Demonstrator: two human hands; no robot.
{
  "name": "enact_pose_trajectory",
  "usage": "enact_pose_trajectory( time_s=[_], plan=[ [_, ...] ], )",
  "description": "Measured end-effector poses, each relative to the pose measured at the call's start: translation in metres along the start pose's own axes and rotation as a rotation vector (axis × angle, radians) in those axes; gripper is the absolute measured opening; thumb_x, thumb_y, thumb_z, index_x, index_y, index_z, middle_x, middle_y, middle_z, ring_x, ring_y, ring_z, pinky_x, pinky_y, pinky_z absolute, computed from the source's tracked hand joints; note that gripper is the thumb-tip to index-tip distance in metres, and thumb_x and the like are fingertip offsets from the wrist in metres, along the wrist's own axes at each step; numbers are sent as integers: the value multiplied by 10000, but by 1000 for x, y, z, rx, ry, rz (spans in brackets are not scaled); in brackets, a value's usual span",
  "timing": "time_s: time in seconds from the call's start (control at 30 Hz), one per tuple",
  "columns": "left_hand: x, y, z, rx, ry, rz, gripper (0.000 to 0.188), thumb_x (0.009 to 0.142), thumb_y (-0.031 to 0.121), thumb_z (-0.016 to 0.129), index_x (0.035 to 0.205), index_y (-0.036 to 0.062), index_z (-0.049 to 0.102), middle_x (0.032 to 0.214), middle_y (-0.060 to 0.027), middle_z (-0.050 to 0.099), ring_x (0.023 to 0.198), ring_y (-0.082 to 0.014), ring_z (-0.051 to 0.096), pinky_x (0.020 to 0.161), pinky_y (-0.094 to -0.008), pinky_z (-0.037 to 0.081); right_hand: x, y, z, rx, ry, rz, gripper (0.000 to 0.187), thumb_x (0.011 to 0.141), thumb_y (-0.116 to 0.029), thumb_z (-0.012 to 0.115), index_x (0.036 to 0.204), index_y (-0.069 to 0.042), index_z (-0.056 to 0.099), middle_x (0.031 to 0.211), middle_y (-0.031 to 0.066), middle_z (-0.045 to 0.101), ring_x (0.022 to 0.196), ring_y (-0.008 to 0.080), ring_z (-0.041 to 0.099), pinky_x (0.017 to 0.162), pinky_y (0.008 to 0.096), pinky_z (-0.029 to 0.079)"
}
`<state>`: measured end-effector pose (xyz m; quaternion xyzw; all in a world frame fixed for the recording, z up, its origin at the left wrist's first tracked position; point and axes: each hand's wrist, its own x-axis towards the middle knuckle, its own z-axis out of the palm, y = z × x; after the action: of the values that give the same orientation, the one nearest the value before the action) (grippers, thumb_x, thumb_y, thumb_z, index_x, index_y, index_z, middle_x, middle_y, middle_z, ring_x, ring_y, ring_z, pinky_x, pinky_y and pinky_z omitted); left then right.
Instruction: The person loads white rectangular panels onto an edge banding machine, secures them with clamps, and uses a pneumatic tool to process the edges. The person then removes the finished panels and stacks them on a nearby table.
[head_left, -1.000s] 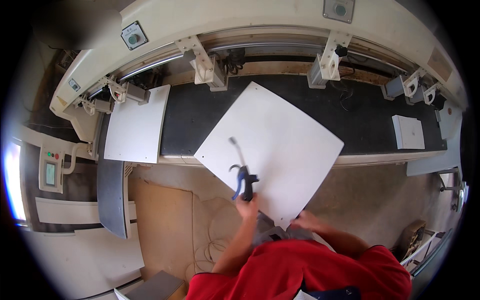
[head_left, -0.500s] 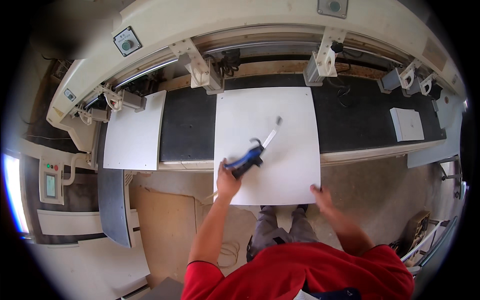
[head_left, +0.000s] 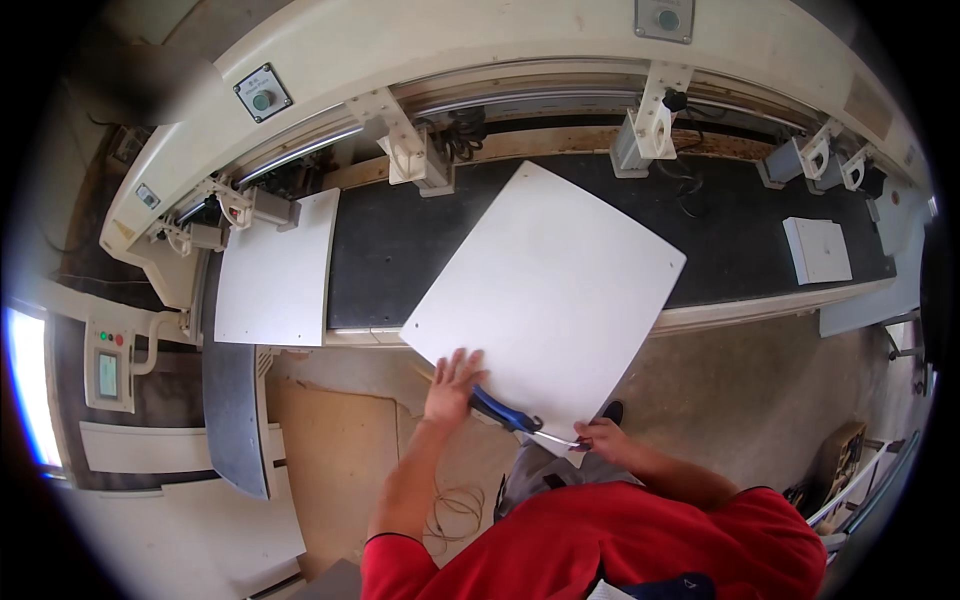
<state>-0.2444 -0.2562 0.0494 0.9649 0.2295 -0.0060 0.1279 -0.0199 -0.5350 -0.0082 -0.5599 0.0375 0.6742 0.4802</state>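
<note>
A white rectangular panel with small holes near its corners lies slantwise, its far part over the dark machine table and its near corner toward my body. My left hand rests its outstretched fingers on the panel's near left edge, with a blue and black air blow gun held at its thumb side. The gun's metal nozzle points right along the edge toward my right hand. That hand is closed on the panel's near corner, its fingers partly hidden.
A machine beam with clamps spans the back of the dark table. Another white panel lies at left, and small white boards sit at far right. A control box stands at left. A coiled hose lies on the floor.
The panel has turned from square to slantwise. My left hand has brought the blow gun down from above the panel to its near edge, and my right hand has moved left and nearer my body.
</note>
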Motion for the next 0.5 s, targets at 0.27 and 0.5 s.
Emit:
enact_pose_trajectory(
  time_s=[0.27,0.5],
  plan=[
    [3,-15,-12,-217,198,-380,452,712,11,607,1161,49,610,1385,-119,481,1279,-349,440,1059,-456,371,45,-38,45,591,100,-122,275,962,-283,507,1141,-75,528,1111,135,614,1025,321,615,824,487,532],
    [3,32,-14,-263,115,-209,516,683,49,667,1193,83,596,1457,-121,397,1366,-341,333,1100,-472,315,109,-12,114,941,-156,-227,136,895,-252,615,864,-121,593,796,53,644,755,227,637,636,390,519]
  ],
)
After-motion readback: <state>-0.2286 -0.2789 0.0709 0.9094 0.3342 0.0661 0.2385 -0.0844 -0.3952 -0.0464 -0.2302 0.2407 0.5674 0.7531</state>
